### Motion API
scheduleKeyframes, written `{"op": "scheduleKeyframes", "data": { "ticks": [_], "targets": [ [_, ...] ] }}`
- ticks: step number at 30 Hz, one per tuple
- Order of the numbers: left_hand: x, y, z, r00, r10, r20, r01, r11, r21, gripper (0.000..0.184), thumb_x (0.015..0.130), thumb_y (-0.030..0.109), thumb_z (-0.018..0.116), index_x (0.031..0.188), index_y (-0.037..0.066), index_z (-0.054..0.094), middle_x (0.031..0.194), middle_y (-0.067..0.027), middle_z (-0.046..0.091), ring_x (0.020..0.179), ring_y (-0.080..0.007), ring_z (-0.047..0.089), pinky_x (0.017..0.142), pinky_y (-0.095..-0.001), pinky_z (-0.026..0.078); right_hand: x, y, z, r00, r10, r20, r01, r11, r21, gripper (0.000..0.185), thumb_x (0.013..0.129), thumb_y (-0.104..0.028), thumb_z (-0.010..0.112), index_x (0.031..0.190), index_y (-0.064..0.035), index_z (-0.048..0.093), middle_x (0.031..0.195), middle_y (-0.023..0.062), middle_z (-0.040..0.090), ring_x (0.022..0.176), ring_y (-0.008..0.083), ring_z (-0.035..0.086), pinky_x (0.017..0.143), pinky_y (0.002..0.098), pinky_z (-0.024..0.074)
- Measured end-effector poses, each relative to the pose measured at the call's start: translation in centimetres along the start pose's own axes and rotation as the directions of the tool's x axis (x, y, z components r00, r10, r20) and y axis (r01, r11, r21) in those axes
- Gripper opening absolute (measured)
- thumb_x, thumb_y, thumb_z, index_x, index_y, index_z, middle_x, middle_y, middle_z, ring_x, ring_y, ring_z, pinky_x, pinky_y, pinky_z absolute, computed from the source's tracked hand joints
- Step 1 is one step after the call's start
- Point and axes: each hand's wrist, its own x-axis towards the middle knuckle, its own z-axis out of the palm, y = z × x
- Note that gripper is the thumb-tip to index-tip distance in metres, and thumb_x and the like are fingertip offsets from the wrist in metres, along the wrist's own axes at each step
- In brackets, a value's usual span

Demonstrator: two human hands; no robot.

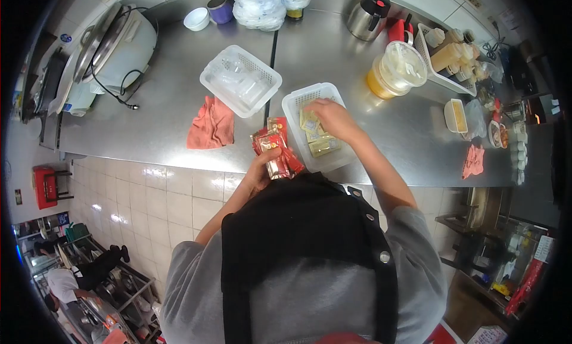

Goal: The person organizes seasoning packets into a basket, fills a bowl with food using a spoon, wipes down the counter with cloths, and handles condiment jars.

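Note:
Near the table's front edge, my left hand is closed around a bunch of red and gold sachets, which fan out above the thumb. My right hand reaches into a white plastic basket just to the right. Its bent fingers close on a pale yellow sachet at the basket's left side; the fingertips are partly hidden. More yellow sachets lie in the basket below that hand. A second white basket, holding clear plastic, stands to the upper left.
An orange cloth lies left of the sachets. A large cooker with a loose cord stands far left. Tubs with orange contents, a steel jug and a bottle rack are at right. Another person is at lower left.

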Motion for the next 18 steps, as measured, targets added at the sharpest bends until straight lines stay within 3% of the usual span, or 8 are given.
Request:
{"op": "scheduleKeyframes", "data": {
  "ticks": [1,3,6,9,12,16,18],
  "targets": [
    [0.1,0.0,-0.1,1.000,0.000,0.002,0.000,1.000,0.003,0.051,0.085,0.024,0.072,0.128,0.003,0.053,0.111,-0.0111,0.067,0.103,-0.0257,0.067,0.092,-0.0452,0.056,0.1,1.2,0.9,1.000,0.001,-0.003,-0.001,1.000,0.000,0.031,0.087,-0.007,0.060,0.116,-0.0087,0.070,0.140,0.0050,0.056,0.125,0.0308,0.054,0.102,0.0386,0.0458],
    [0.2,0.1,-0.3,0.997,-0.064,0.046,0.062,0.997,0.037,0.052,0.085,0.023,0.072,0.129,0.004,0.052,0.115,-0.0113,0.067,0.103,-0.0256,0.068,0.091,-0.0461,0.057,0.4,2.4,2.5,0.944,-0.305,0.123,0.328,0.908,-0.261,0.035,0.083,-0.006,0.059,0.116,-0.0111,0.069,0.134,0.0030,0.059,0.128,0.0271,0.050,0.104,0.0376,0.0433],
    [0.1,0.3,-0.1,0.998,-0.058,0.033,0.056,0.996,0.064,0.051,0.087,0.022,0.071,0.130,0.005,0.050,0.119,-0.0126,0.066,0.102,-0.0260,0.068,0.088,-0.0465,0.059,0.7,2.7,3.7,0.948,-0.312,0.055,0.308,0.869,-0.388,0.030,0.083,-0.007,0.060,0.111,-0.0123,0.069,0.124,0.0040,0.060,0.125,0.0245,0.051,0.101,0.0388,0.0438],
    [-0.4,0.4,0.8,0.991,0.024,0.129,-0.026,1.000,0.013,0.047,0.090,0.022,0.069,0.130,0.003,0.053,0.117,-0.0129,0.068,0.100,-0.0247,0.070,0.085,-0.0432,0.061,1.3,2.5,3.1,0.971,-0.214,0.103,0.238,0.874,-0.425,0.021,0.082,-0.010,0.061,0.102,-0.0122,0.069,0.118,0.0058,0.059,0.121,0.0232,0.051,0.098,0.0411,0.0440],
    [0.0,0.3,0.4,0.991,0.049,0.122,-0.052,0.999,0.017,0.046,0.091,0.021,0.068,0.131,0.005,0.052,0.119,-0.0128,0.068,0.099,-0.0250,0.070,0.084,-0.0431,0.061,1.3,1.8,2.3,0.972,-0.200,0.124,0.236,0.814,-0.531,0.018,0.080,-0.009,0.063,0.097,-0.0129,0.069,0.116,0.0040,0.059,0.120,0.0222,0.051,0.094,0.0417,0.0439],
    [0.5,0.1,0.2,0.989,0.075,0.130,-0.071,0.997,-0.030,0.048,0.091,0.021,0.067,0.134,0.008,0.049,0.125,-0.0140,0.065,0.102,-0.0256,0.069,0.086,-0.0446,0.060,0.4,0.7,0.0,0.958,-0.276,0.073,0.273,0.809,-0.520,0.015,0.077,-0.012,0.068,0.092,-0.0130,0.068,0.107,0.0027,0.062,0.117,0.0222,0.054,0.095,0.0414,0.0430],
    [0.6,0.2,0.2,0.989,0.071,0.132,-0.058,0.993,-0.105,0.051,0.090,0.021,0.067,0.137,0.012,0.046,0.131,-0.0121,0.061,0.102,-0.0266,0.069,0.087,-0.0471,0.060,-0.1,-0.4,-1.8,0.982,-0.121,0.143,0.159,0.942,-0.295,0.014,0.075,-0.015,0.072,0.086,-0.0121,0.065,0.096,0.0022,0.064,0.108,0.0233,0.059,0.087,0.0426,0.0469]
  ]
}}
